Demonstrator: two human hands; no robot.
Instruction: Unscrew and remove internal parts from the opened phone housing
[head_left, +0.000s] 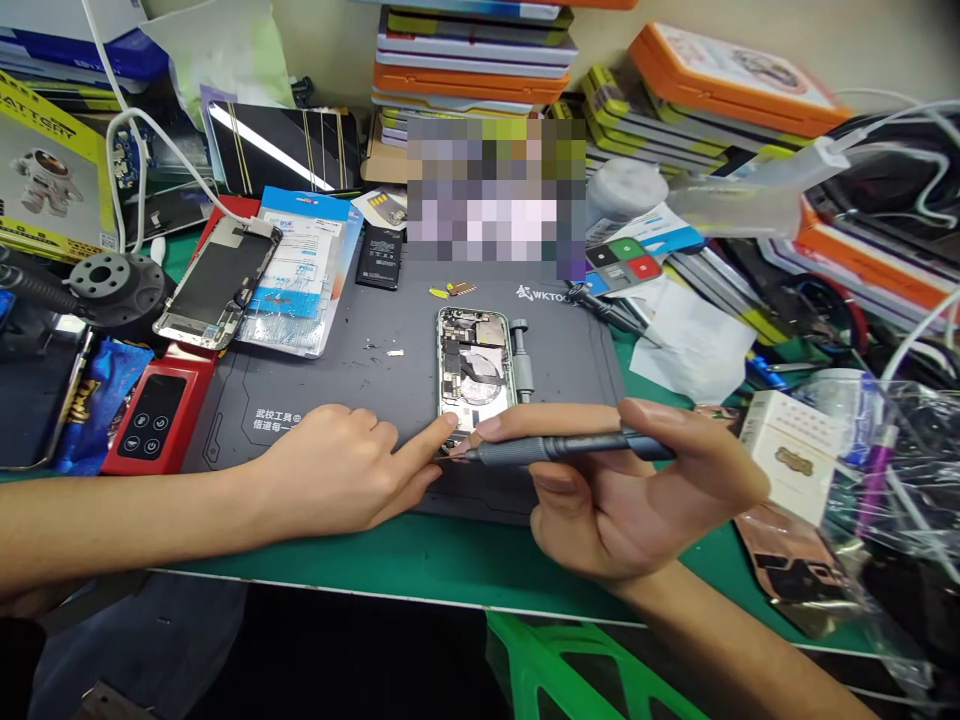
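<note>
An opened phone (480, 375), its inner parts exposed, lies on a dark grey work mat (352, 375). My left hand (337, 465) grips its lower left corner, with the index finger pressed on top, another digit by the bottom edge, and the other fingers curled. In my right hand (645, 490) a grey precision screwdriver (555, 448) is held almost level, its tip at the phone's bottom end. My fingers partly hide that end. Against the phone's right side lies a second screwdriver (520, 360).
Left are a removed phone screen (221, 280), a red device with buttons (157, 410) and a blue parts packet (300, 275). A battery (380, 257) and small yellow pieces (452, 290) lie behind the phone. Right are white paper (694, 335) and a cigarette box (787, 450). Stacked cases (472, 80) stand behind.
</note>
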